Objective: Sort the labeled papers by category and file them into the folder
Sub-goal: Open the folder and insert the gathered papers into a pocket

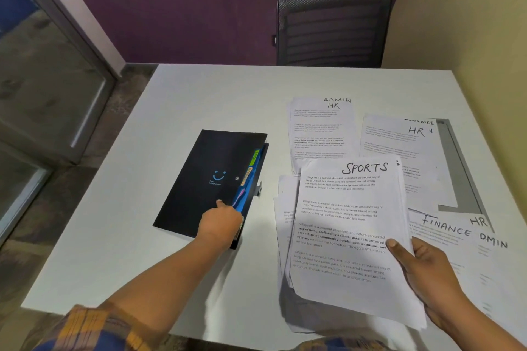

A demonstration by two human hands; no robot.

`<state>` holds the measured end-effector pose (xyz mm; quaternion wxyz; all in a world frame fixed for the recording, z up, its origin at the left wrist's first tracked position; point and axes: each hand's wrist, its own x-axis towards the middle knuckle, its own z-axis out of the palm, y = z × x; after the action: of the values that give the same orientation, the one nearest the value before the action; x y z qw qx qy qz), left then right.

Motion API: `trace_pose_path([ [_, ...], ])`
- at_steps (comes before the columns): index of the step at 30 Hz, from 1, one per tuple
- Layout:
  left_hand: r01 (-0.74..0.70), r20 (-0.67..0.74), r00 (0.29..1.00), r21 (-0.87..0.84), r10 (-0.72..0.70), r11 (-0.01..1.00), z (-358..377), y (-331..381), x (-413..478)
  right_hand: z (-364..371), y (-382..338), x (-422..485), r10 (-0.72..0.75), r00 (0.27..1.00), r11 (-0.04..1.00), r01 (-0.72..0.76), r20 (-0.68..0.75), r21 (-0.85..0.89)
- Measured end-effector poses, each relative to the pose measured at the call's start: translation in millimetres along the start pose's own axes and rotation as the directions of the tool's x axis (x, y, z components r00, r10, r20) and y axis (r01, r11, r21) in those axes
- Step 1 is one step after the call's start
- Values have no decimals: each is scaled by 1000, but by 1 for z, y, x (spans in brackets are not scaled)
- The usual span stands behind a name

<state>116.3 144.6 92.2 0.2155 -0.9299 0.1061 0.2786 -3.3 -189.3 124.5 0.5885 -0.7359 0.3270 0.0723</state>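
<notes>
A black folder (205, 177) with a blue smiley lies closed on the white table (182, 100); blue dividers and coloured tabs show along its right edge. My left hand (221, 222) grips that edge near the lower right corner, thumb on the cover. My right hand (425, 273) holds a stack of papers (348, 231) lifted off the table, its top sheet headed SPORTS. Behind it lie a pile headed ADMIN and HR (322, 128) and another marked HR (399, 139). Sheets marked FINANCE, HR and ADMIN (456, 234) lie at the right.
A black mesh chair (332, 28) stands behind the table's far edge. A beige wall runs along the right side, a purple wall at the back. A glass door with a metal frame (54, 88) is at the left. A grey strip (459, 162) lies under the right papers.
</notes>
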Motion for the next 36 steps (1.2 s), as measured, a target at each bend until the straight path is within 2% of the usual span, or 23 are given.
trace_pose_path([
  [4, 20, -50, 998, -79, -24, 997, -1, -3, 0, 0, 0, 3, 3, 1000, 1000, -3, 11, 15],
  [7, -17, -82, 997, -130, 7, 991, -8, -7, -3, 2, -4, 5, -4, 1000, 1000, 3, 21, 28],
  [10, -46, -54, 998, -66, 43, 997, -17, -8, -8, 5, -8, 8, -19, 999, 1000, 19, 32, 13],
  [14, 1, -19, 1000, 24, 0, 1000, -24, -7, -12, 8, -16, 9, -47, 998, 999, 47, 34, -11],
  [20, 38, -76, 996, -84, -44, 996, -32, -13, -15, 11, -28, 8, -82, 996, 995, 84, 39, -48],
  [26, 74, -62, 995, -141, -84, 987, -35, -15, -20, 17, -54, 4, -142, 988, 988, 146, 65, -56],
  [29, 87, -68, 992, -193, -102, 977, -36, -17, -22, 24, -74, 1, -197, 976, 979, 201, 92, -40],
  [36, 54, -128, 986, -344, -104, 937, -42, -10, -32, 56, -119, 7, -393, 915, 902, 403, 92, -155],
])
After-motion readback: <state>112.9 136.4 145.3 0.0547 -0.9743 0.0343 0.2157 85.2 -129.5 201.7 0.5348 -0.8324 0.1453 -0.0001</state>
